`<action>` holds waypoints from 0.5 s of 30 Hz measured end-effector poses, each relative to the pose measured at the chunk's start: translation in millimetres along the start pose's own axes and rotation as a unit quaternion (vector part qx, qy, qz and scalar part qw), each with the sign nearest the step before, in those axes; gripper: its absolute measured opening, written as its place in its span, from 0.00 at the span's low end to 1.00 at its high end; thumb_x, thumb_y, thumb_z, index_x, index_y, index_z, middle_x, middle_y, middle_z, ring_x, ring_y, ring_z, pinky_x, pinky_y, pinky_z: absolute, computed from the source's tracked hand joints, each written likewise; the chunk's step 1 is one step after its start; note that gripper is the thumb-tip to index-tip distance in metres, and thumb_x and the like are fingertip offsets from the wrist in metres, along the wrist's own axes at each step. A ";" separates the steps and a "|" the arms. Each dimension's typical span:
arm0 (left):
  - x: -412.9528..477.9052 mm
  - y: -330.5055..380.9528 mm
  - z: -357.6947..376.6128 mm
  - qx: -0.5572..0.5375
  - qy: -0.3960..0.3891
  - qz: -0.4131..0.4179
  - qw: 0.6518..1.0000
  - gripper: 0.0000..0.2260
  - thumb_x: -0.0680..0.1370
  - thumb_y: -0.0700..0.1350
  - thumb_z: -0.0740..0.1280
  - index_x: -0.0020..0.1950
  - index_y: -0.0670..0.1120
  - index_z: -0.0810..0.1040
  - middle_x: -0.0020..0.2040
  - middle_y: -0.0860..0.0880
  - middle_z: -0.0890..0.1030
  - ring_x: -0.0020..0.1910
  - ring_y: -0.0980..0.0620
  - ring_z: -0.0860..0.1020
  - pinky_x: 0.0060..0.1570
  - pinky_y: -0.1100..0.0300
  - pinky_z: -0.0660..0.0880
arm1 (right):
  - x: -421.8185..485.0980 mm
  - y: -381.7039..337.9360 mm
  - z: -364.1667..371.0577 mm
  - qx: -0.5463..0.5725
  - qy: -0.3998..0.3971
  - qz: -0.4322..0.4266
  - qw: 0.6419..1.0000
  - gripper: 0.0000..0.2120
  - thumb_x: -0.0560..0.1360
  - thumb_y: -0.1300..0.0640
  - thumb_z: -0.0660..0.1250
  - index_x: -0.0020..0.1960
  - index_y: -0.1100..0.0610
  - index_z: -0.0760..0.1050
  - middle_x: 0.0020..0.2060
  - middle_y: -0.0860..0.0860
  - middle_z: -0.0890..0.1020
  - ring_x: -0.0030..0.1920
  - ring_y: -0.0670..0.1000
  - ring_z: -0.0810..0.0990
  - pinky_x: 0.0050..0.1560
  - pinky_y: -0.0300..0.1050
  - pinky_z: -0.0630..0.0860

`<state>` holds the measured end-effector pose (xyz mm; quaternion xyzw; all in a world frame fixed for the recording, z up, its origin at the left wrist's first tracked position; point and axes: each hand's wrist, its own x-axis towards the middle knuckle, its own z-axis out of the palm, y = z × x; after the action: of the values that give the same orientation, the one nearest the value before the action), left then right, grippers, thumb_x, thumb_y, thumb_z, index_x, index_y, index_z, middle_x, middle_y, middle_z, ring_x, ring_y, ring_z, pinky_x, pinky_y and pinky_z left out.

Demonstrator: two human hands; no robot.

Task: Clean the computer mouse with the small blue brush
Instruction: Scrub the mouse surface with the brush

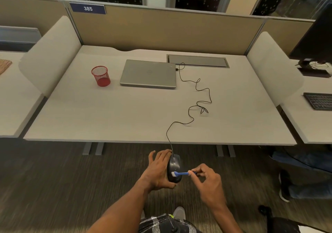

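Cleaning looks underway: left hand (158,170) grips the mouse (173,168); right-hand fingers (198,170) pinch the blue brush (181,174), bristles touching it; how much is left is unclear.

Black mouse (173,168), blue brush (182,174) w/ white bristles, red mesh cup (101,76), silver laptop (148,74), black-white plaid shorts (161,223).

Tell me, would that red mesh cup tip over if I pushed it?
Probably light: the red mesh cup is open wire and looks empty. Standing upright on the desk, it would likely slide, or tip if pushed high.
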<state>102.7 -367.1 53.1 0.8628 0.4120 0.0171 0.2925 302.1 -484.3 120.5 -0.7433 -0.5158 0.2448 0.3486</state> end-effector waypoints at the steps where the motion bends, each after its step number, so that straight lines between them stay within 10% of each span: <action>1: 0.2 0.5 0.4 0.001 0.000 0.001 1.000 0.56 0.67 0.72 0.73 0.84 0.47 0.50 0.83 0.49 0.57 0.83 0.49 0.53 0.81 0.38 0.36 | -1.6 0.8 1.7 -0.009 -0.002 0.000 1.000 0.07 0.75 0.52 0.75 0.44 0.44 0.77 0.43 0.41 0.82 0.46 0.42 0.82 0.44 0.45 0.84; 15: 0.1 -1.2 1.4 -0.026 0.017 0.002 1.000 0.56 0.67 0.72 0.74 0.84 0.50 0.52 0.82 0.50 0.59 0.82 0.50 0.55 0.81 0.39 0.36 | -19.2 10.5 -8.5 -0.039 0.086 0.022 0.995 0.09 0.75 0.58 0.76 0.44 0.47 0.77 0.41 0.41 0.81 0.46 0.43 0.80 0.41 0.45 0.82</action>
<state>102.3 -367.2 51.3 0.8554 0.4146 0.0427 0.3075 307.8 -506.9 117.8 -0.7857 -0.4768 0.1673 0.3567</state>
